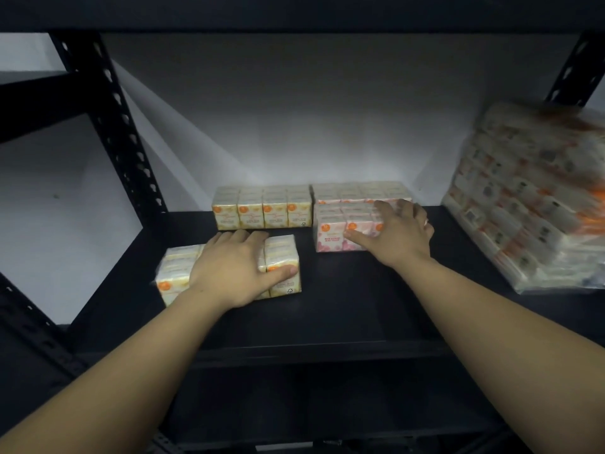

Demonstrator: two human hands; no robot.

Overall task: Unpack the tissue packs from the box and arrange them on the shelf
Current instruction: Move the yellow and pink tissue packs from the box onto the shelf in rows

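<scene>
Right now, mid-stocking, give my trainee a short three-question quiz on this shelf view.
1. True or false: the left hand rests on a yellow tissue pack on the shelf.
2. The right hand touches which pack? A) pink front pack B) yellow back pack C) large wrapped bundle
3. Fill in: the large wrapped bundle leans at the shelf's ____ end.

Key: 1 true; 2 A; 3 right.
</scene>
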